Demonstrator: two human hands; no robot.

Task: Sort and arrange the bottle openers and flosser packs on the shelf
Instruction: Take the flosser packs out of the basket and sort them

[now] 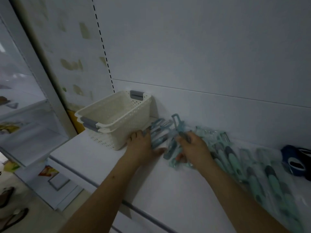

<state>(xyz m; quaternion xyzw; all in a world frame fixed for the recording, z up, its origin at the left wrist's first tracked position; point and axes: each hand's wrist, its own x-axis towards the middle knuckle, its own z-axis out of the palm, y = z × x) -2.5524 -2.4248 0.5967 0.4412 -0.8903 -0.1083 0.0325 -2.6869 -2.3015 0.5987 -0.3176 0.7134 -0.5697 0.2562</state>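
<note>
My left hand point(142, 145) lies flat with fingers spread on the shelf point(94, 158), touching the stacked cream baskets point(116, 115). My right hand point(191, 148) grips a teal bottle opener point(177, 125) upright above the blurred packaged pile point(244, 158) stretching rightward.
</note>
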